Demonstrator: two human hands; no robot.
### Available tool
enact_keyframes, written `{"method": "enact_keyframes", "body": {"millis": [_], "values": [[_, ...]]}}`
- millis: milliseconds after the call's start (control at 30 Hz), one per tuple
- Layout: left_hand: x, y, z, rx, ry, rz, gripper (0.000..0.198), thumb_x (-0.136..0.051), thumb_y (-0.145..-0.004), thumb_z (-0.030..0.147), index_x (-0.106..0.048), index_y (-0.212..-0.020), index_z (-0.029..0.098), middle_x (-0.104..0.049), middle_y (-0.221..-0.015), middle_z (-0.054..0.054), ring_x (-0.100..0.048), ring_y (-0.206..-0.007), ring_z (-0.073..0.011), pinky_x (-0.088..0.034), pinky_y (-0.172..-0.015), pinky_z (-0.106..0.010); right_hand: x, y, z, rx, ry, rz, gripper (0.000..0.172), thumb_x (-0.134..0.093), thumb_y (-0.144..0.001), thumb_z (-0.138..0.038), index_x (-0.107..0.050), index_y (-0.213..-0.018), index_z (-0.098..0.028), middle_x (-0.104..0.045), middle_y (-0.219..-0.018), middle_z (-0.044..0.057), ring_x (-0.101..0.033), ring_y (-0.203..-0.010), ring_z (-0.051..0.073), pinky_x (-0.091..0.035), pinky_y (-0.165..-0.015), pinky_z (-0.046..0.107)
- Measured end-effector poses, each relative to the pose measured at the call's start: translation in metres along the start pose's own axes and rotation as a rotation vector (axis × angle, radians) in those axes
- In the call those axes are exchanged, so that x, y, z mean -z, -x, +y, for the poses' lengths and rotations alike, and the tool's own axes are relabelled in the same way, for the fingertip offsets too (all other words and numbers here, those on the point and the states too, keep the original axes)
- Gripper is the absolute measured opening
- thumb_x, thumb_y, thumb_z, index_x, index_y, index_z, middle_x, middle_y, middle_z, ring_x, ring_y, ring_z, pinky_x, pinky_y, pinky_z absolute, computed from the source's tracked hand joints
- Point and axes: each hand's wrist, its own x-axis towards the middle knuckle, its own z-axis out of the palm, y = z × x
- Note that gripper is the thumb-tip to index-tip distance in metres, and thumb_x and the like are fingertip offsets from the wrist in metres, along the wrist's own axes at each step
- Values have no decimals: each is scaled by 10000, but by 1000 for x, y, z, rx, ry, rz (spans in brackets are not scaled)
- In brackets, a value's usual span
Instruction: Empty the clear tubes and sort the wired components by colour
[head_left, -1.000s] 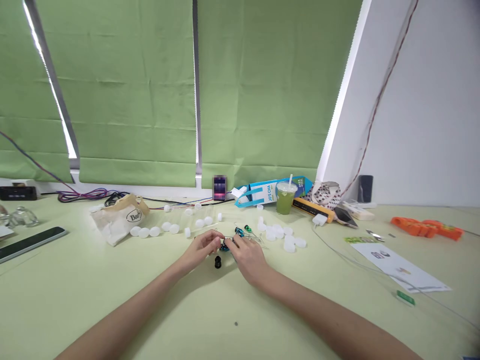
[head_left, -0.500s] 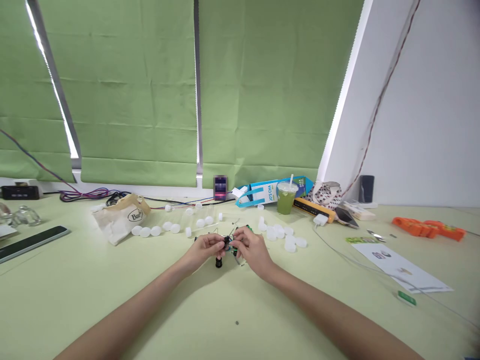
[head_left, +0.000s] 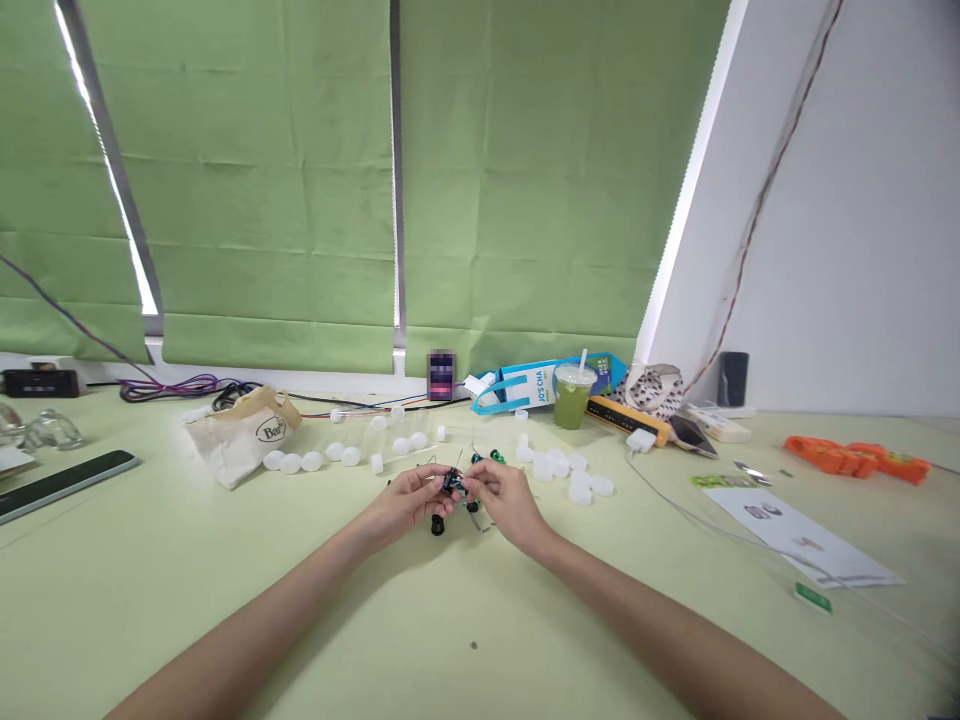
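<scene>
In the middle of the table, my left hand (head_left: 405, 502) is closed on a small black part (head_left: 451, 481) with thin wire-like bits sticking up from it. My right hand (head_left: 504, 497) pinches at the right side of that same part; what exactly its fingertips grip is too small to make out. Below my left fingers a black cylindrical piece (head_left: 437, 525) stands on the table. Green and black small pieces (head_left: 496, 455) lie just behind my right fingers. A thin bent metal piece (head_left: 480, 524) lies under my right hand.
Several white round caps (head_left: 555, 463) are scattered right of my hands, with clear tubes behind. A paper bag (head_left: 244, 435) lies at left. Farther back are a green drink cup (head_left: 573, 398) and a yellow power strip (head_left: 628, 418). A white cable crosses a paper sheet (head_left: 802, 535).
The black part between my hands has turned slightly, and its thin wires now point up. My hands have barely moved.
</scene>
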Motion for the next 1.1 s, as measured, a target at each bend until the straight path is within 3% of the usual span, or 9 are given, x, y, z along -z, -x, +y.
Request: {"method": "enact_keyframes", "body": {"millis": [267,633,767,900,1100], "values": [[-5,0,1,-5,-33,27,284,-573,-771,319,-532,-978,129,-602,-804,-54,-553,-645,-111,-414,-639,-263,-2,2,-2,-10,-4,-47,156,-491,-772,-292,-558,-771,-151,-624,-687,23,-601,-622,124,-448,-560,216],[-4,0,-1,-48,-106,52,308,-543,-781,360,-547,-994,137,-596,-815,-59,-537,-651,-110,-418,-639,-264,-1,0,3,10,-8,-48,164,-481,-767,-278,-578,-762,-146,-584,-658,13,-530,-593,102,-412,-532,198],[-4,1,3,-87,-265,64,357,-530,-779,383,-563,-1033,134,-583,-775,-50,-520,-636,-116,-425,-615,-266,1,-3,4,-82,1,-89,198,-518,-742,-329,-574,-711,-142,-545,-589,5,-471,-477,81,-356,-439,186],[-3,4,11,-113,-428,59,390,-514,-789,371,-577,-1082,122,-574,-700,-40,-500,-635,-126,-422,-622,-271,4,-4,2,-247,-117,-238,255,-541,-718,-396,-551,-697,-142,-502,-534,-16,-352,-348,40,-278,-358,180],[-2,7,17,-101,-525,1,400,-472,-812,374,-583,-1098,117,-538,-640,-21,-438,-601,-107,-392,-612,-252,5,-3,2,-276,-179,-270,315,-583,-678,-453,-542,-689,-141,-495,-527,-17,-335,-358,32,-251,-357,171]]}}
